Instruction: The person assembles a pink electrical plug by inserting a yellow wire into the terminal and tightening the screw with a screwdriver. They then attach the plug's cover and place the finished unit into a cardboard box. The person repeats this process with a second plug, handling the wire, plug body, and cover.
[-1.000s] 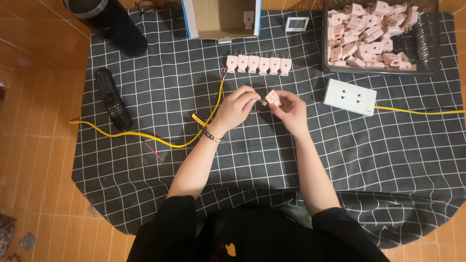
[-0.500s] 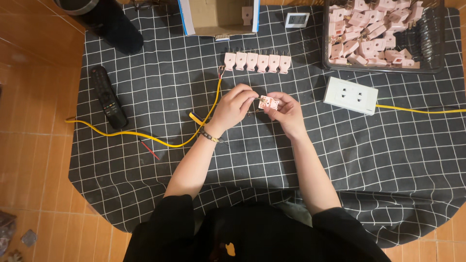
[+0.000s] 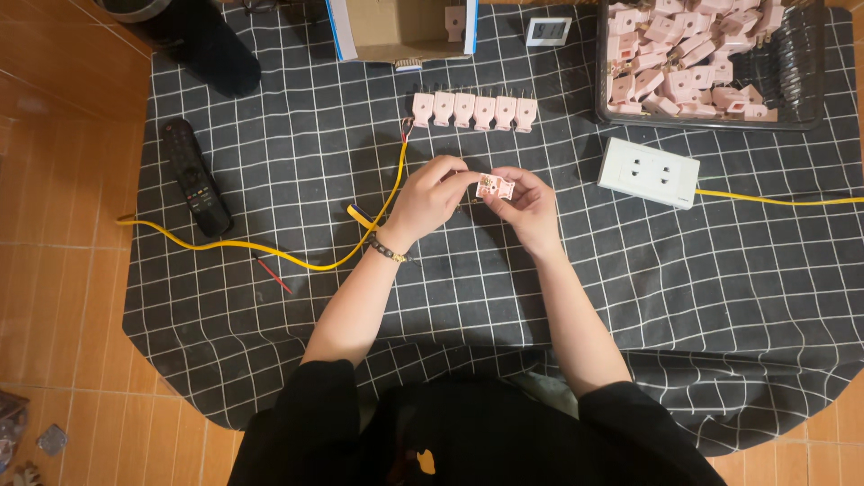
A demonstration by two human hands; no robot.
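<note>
Checked black cloth (image 3: pixel 297 117) covers the floor where a left hand (image 3: pixel 430 193) and right hand (image 3: pixel 526 202) both pinch one pink plug (image 3: pixel 495 186) above it, fingertips closed on it, a light hold from which it could slip and drop beside the yellow cable (image 3: pixel 270 252).

One head-worn camera looks straight down, fairly near, over the checked cloth (image 3: pixel 270 360).

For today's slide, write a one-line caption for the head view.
Both hands, left hand and right hand, hold a small pink plug above a checked cloth.
</note>
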